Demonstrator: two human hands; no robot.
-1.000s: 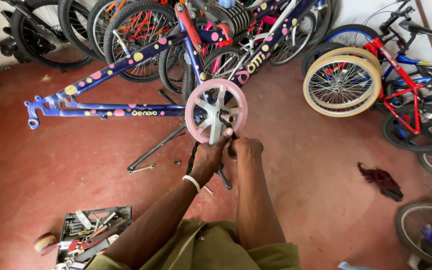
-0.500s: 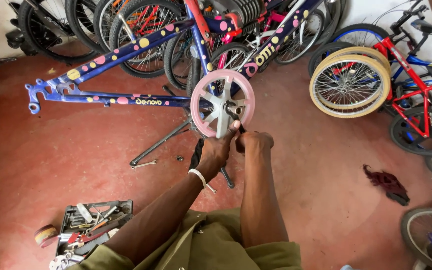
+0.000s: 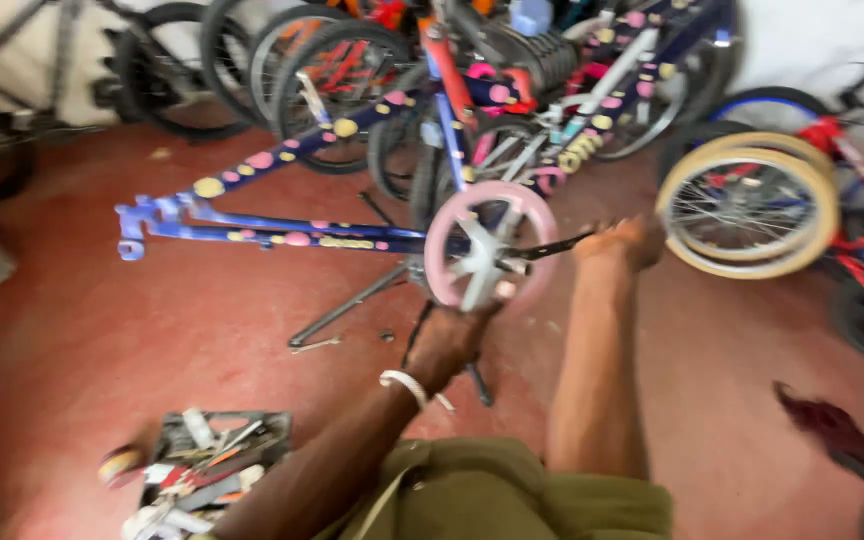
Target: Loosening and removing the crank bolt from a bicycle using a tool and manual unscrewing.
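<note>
Hands at a pink chainring guard (image 3: 489, 248) on a blue spotted bike frame (image 3: 252, 232).

Head view: the left hand (image 3: 449, 335) is closed on the guard's near edge; the right hand (image 3: 624, 240) grips a dark wrench (image 3: 552, 246) reaching the hub. Near left, an open toolbox (image 3: 214, 462) holds jumbled tools.

A bicycle repair workshop: stacked bicycles (image 3: 512, 80), loose wheel (image 3: 747, 205), tool tray (image 3: 207, 465)
</note>
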